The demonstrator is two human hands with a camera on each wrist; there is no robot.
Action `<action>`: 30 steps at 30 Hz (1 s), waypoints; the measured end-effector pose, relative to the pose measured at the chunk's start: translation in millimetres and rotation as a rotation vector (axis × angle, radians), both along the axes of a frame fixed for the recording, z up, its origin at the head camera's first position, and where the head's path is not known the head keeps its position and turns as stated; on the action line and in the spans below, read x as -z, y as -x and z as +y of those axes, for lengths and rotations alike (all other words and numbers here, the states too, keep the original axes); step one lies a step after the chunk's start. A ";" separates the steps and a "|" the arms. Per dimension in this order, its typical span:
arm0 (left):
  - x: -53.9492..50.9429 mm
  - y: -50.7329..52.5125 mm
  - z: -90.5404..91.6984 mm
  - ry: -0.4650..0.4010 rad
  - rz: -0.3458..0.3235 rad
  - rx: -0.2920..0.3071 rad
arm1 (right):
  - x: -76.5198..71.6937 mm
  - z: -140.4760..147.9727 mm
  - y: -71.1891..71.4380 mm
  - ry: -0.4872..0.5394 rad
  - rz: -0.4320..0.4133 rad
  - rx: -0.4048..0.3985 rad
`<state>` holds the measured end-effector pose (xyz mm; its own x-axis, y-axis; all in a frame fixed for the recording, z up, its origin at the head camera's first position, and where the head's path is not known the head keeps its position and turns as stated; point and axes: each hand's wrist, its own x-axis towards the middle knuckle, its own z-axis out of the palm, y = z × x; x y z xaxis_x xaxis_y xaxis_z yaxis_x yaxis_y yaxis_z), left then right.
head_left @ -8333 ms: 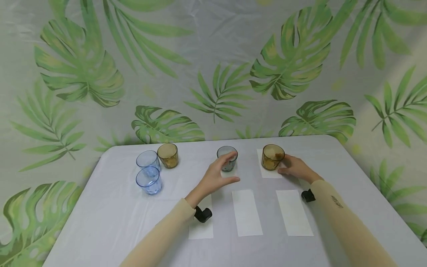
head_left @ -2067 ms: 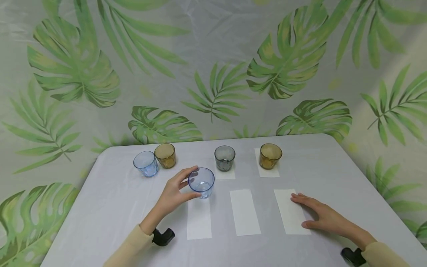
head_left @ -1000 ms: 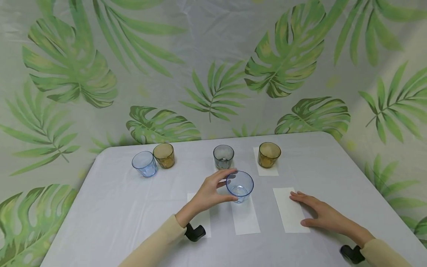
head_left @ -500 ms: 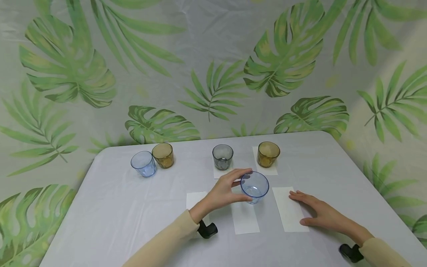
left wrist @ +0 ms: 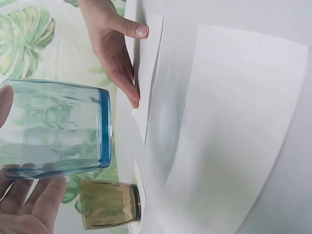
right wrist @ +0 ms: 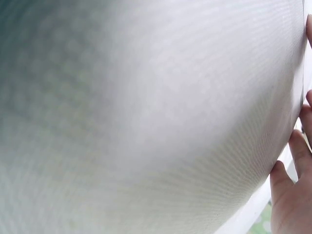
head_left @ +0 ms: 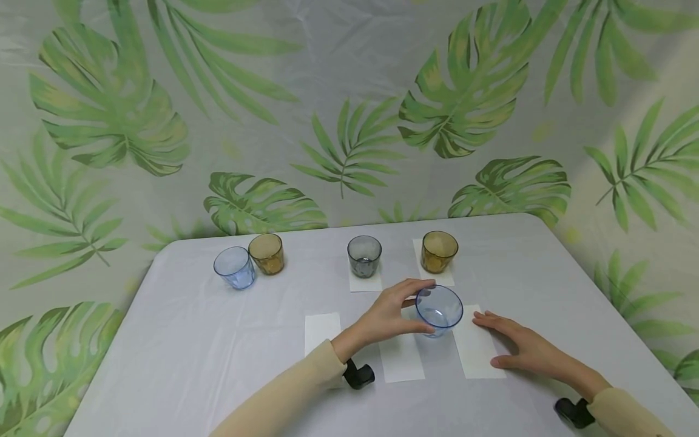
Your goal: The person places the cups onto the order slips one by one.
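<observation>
My left hand [head_left: 384, 315] holds a blue glass [head_left: 439, 311] by its side between thumb and fingers, above the gap between the middle and right front paper strips. In the left wrist view the same blue glass [left wrist: 53, 129] hangs clear of the table, gripped by thumb and fingers. My right hand [head_left: 532, 352] rests with relaxed fingers at the right edge of the right paper strip [head_left: 477, 346]. In the right wrist view, fingertips of the right hand [right wrist: 292, 190] touch the white surface.
At the back left, a blue glass [head_left: 235, 268] stands beside an amber glass [head_left: 266, 254]. Farther right, a grey glass [head_left: 364, 257] and another amber glass [head_left: 439, 252] stand on paper pieces. Two more strips lie in front: left [head_left: 322, 331] and middle [head_left: 402, 358].
Since the first frame, my left hand has taken one blue glass from the left and carried it rightward. My right hand has moved from the right amber glass to the front right strip.
</observation>
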<state>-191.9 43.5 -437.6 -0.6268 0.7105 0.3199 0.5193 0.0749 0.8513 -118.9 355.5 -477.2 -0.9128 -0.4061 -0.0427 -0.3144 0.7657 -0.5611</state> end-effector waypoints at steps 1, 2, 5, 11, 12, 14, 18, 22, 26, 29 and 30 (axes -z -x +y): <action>0.4 -0.1 2.5 0.006 0.002 0.004 | 0.3 0.2 -0.1 0.004 0.005 -0.001; 0.5 -0.3 4.9 0.011 0.007 0.007 | 0.6 0.5 -0.2 0.002 0.011 -0.003; 1.3 -1.0 13.0 0.017 0.015 0.020 | 1.3 1.7 -0.5 0.001 0.027 -0.003; 3.3 -4.2 30.5 0.035 0.043 0.038 | 2.3 2.5 0.3 -0.038 0.065 -0.001; 3.5 -4.9 33.3 0.039 0.045 0.042 | 2.2 2.1 0.4 -0.046 0.061 -0.002; 3.8 -6.3 38.5 0.046 0.050 0.051 | 2.0 1.2 0.7 -0.050 0.038 0.014; 6.0 -8.9 47.4 0.065 0.060 0.065 | 0.3 -0.1 0.9 -0.030 -0.009 0.034; 9.7 -10.6 55.3 0.076 0.087 0.066 | -1.0 -0.4 0.8 -0.025 0.007 0.026; 12.1 -12.2 62.1 0.086 0.114 0.061 | -1.6 0.0 0.2 -0.005 0.001 0.022; 12.9 -13.6 66.2 0.101 0.123 0.063 | -2.1 0.1 -0.1 0.009 -0.017 0.029; 13.3 -14.0 67.4 0.105 0.123 0.065 | -2.2 0.1 -0.1 0.016 -0.021 0.031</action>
